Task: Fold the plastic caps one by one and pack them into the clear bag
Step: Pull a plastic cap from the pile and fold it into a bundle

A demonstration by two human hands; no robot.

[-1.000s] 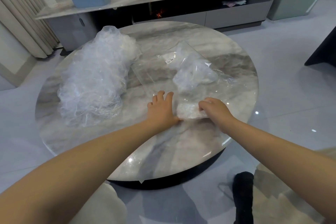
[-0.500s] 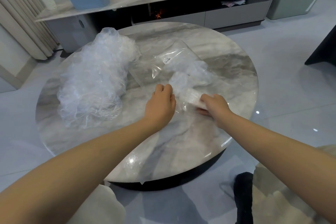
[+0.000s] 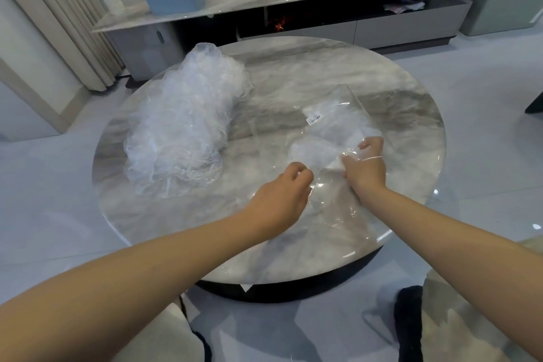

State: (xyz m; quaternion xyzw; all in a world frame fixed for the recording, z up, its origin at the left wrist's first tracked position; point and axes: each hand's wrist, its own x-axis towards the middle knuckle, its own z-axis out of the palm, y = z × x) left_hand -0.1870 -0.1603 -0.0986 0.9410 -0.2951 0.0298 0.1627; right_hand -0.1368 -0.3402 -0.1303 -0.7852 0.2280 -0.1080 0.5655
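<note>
Right hand [image 3: 365, 166] pushes a folded white plastic cap [image 3: 335, 163] into the clear plastic bag [image 3: 338, 132] on our round marble desk [image 3: 293, 76]; left hand [image 3: 282, 194] pinches the bag's mouth. We judge few packed: a big heap of crinkled clear caps [image 3: 182, 126] waits at left.

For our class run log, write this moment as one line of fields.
left hand: pinches clear plastic bag mouth | right hand: pushes folded white plastic cap inside | unfolded caps pile: left on round marble table
</note>
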